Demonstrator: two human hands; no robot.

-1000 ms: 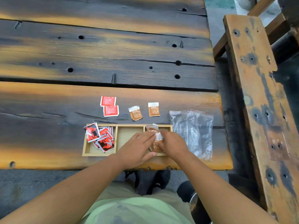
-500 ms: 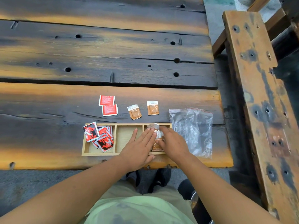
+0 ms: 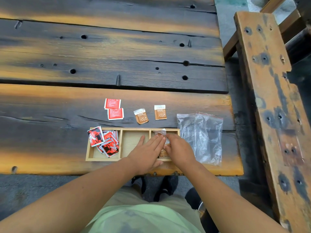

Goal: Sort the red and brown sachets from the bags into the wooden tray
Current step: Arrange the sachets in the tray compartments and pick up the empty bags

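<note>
Both hands meet over the right compartment of the wooden tray [image 3: 90,153] on the worktop [image 3: 50,101]. The left hand [image 3: 146,154] lies flat with fingers stretched on the brown sachets [image 3: 163,151] there, grasping nothing. The right hand [image 3: 180,149] presses the same pile; whether its grip pinches a sachet, I cannot tell. Red sachets [image 3: 105,142] fill the left compartment. Empty plastic bags [image 3: 202,137] lie just right of the tray.

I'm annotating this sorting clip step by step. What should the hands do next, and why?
Probably lift the right hand and reach for a loose brown sachet beyond the wooden tray. Both hands rest on the brown pile in the right compartment, while two brown and two red sachets lie unsorted on the table.
</note>
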